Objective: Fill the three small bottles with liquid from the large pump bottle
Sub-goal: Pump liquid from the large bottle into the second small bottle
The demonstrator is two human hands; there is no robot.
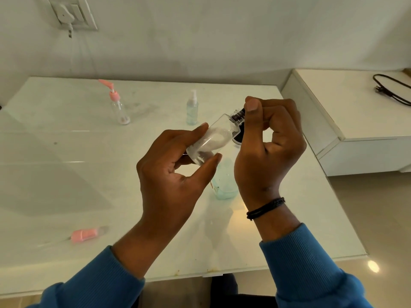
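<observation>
From the head camera, the left hand (178, 165) held a small clear bottle (211, 141) above the white table (66, 174), its fingers curled round the lower body with the thumb laid against the base, and the bottle tilted so that its neck pointed up and to the right. The right hand (269, 147) was closed at that neck, its fingers and thumb pinching a dark ribbed cap (238, 115); whether the cap was seated on the neck or loose could not be told. A black cord bracelet (265, 208) sat on the right wrist, and both arms wore blue sleeves (311, 267). Beneath the hands, partly hidden by them, a larger clear bottle holding pale blue-green liquid (224, 185) stood on the table; its top was hidden behind the hands. Toward the far side of the table stood a small clear bottle with a pink pump top (119, 107), and to its right, well apart, a small spray bottle with a white top (192, 107) that held pale bluish liquid. Near the front left edge of the table a pink cap piece (85, 234) lay on its side, blurred. On the wall behind, a white plug (64, 15) sat in a socket plate, and on the white cabinet (333, 121) to the right of the table lay a black cable (391, 87).
</observation>
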